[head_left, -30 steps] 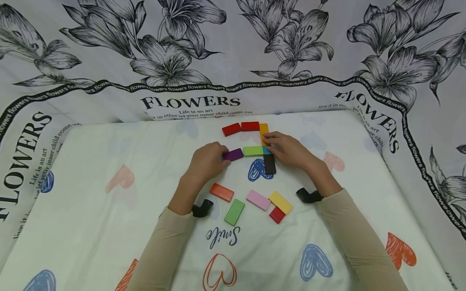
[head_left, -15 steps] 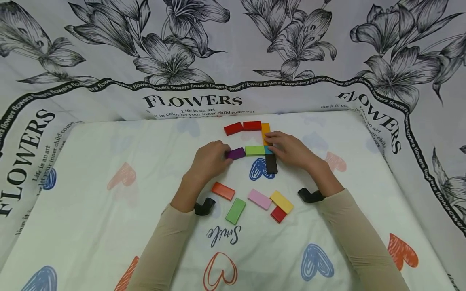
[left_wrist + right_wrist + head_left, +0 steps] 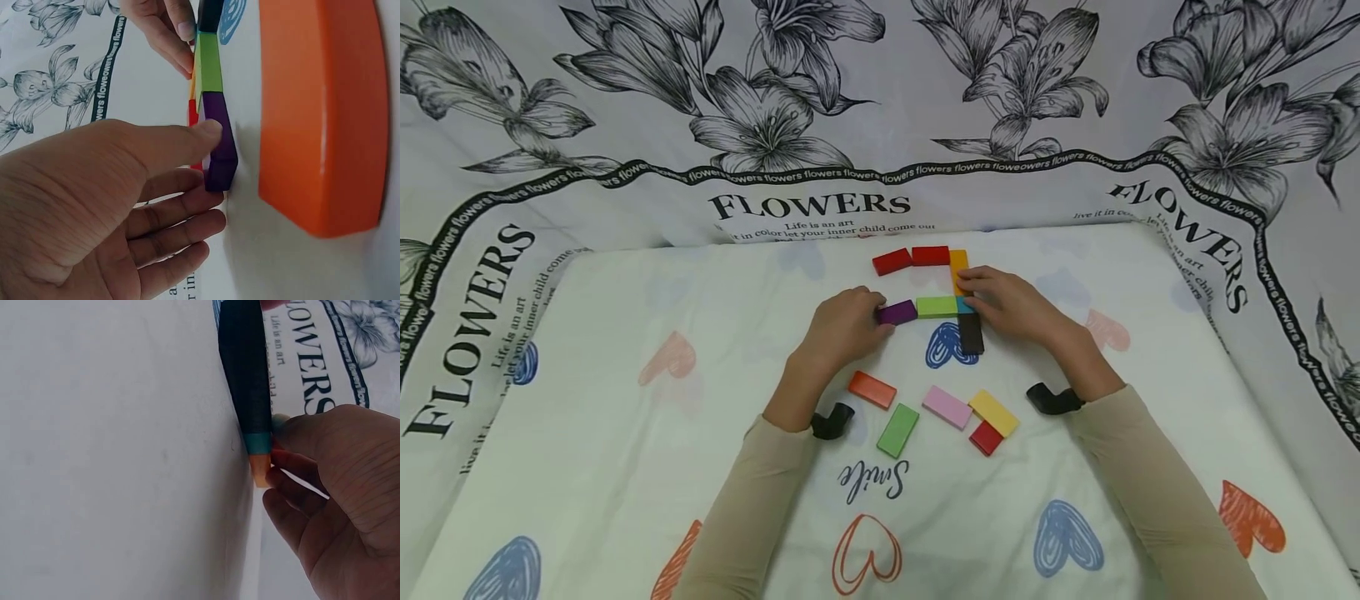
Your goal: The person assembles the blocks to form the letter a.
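My left hand holds the purple block by its left end; in the left wrist view the thumb lies on its near side and fingers are behind it. The purple block's right end touches a lime-green block, whose other end meets a small blue block. A black block extends below the blue one, and an orange block runs up from it. My right hand touches the orange and blue blocks with its fingertips. Two red blocks line up at the top.
Closer to me lie an orange-red block, a green block, a pink block, a yellow block and a red block touching the yellow one. A heart-patterned white cloth lies under everything.
The whole head view has shifted slightly, so everything appears a little further right. Both hands keep their places at the blocks, and the blocks keep their arrangement.
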Demonstrator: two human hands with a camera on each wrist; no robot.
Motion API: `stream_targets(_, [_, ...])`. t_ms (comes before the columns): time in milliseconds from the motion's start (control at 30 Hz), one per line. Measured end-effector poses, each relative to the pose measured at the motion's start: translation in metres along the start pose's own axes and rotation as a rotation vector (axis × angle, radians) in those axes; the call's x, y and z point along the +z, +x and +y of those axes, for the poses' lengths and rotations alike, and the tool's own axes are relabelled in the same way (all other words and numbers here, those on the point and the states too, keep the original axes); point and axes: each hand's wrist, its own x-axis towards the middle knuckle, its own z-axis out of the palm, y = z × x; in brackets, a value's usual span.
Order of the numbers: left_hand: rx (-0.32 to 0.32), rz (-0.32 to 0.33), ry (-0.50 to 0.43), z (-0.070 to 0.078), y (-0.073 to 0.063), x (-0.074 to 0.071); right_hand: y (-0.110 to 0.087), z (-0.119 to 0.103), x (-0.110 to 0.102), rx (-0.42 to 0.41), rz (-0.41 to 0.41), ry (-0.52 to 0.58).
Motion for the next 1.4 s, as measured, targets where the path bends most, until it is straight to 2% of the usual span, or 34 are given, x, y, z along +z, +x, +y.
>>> stream_targets(233, [-0.055, -0.010, 0.003, 0.000, -0.014, -0.007, 0.001, -0.001, 0.001, -0.013, -0.015, 0.022])
stream_targets(367, [-0.061, -0.002, -0.025, 0.001, -0.028, -0.011, 0.001, 0.000, 0.001, -0.010, -0.013, 0.017])
stream_targets(500, [-0.055, -0.026, -0.034, 0.000, -0.044, -0.014, 0.000, 0.001, -0.001, -0.013, -0.009, 0.010])
stream_targets(700, [0.027, -0.044, -0.045, -0.012, -0.067, -0.015, 0.004, 0.001, -0.002, 0.001, -0.007, 0.007])
stream_targets(767, [0.057, -0.040, -0.048, -0.016, -0.070, -0.013, 0.003, 0.001, -0.003, 0.005, -0.015, 0.002])
stream_targets(867, [0.054, -0.021, -0.062, -0.016, -0.064, -0.008, 0.000, 0.003, -0.005, 0.014, -0.012, -0.005])
stream_targets(1067, [-0.006, 0.018, -0.081, -0.010, -0.029, 0.005, 0.001, 0.007, -0.004, 0.014, -0.009, 0.009])
stream_targets(1167, [-0.015, 0.041, -0.084, -0.010, -0.018, 0.010, 0.004, 0.006, 0.000, 0.002, -0.020, 0.014])
stream_targets(1300, [-0.023, 0.073, -0.098, -0.010, -0.012, 0.012, 0.004, 0.002, 0.001, -0.005, -0.026, 0.009])
stream_targets(1400, [-0.028, 0.073, -0.109, -0.009, -0.013, 0.010, 0.002, -0.002, 0.000, -0.005, -0.018, 0.003])
